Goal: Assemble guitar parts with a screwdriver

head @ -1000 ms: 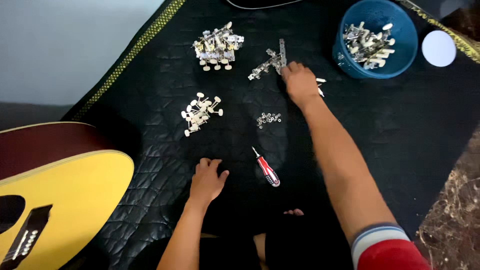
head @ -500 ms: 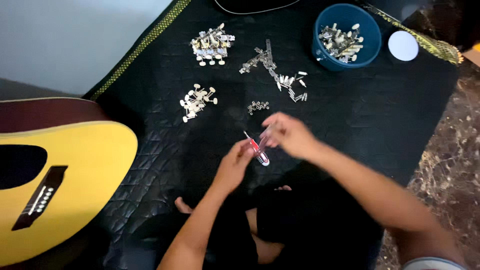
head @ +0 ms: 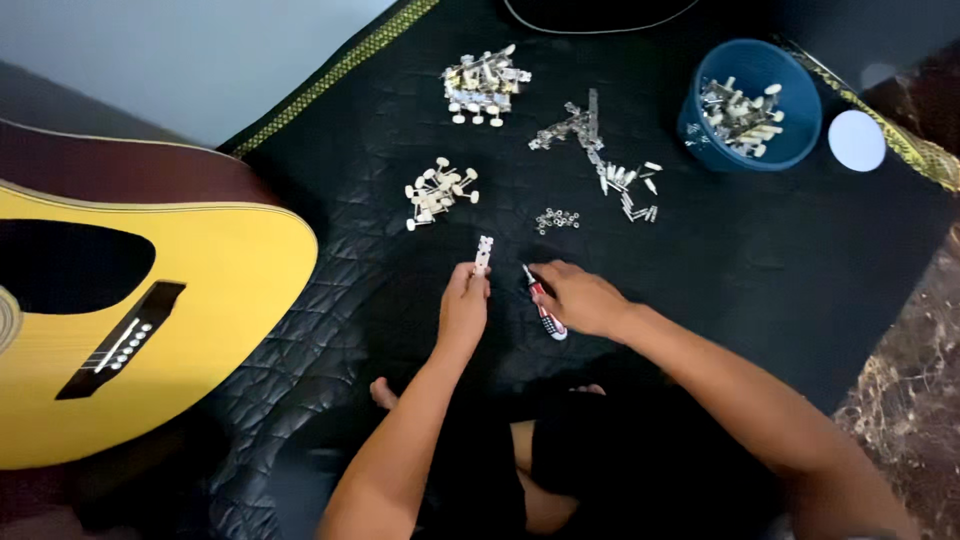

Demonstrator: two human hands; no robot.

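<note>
My left hand (head: 463, 305) grips a small metal tuning-machine strip (head: 483, 254) and holds it upright over the black quilted mat (head: 330, 230). My right hand (head: 580, 298) rests on a red-and-white screwdriver (head: 545, 310) that lies on the mat, fingers curled over its shaft. A small cluster of tiny metal washers (head: 557, 218) lies just beyond both hands.
Piles of tuning pegs (head: 438, 192) (head: 484, 83) (head: 600, 150) sit on the mat. A blue bowl (head: 790, 145) with more pegs and a white round lid (head: 856, 140) stand at the far right. A yellow acoustic guitar (head: 130, 320) lies at left. My bare feet are below.
My right hand came back from the far peg pile to the screwdriver. The left hand rose off the mat and now holds a tuning-machine strip. The camera view shifted right.
</note>
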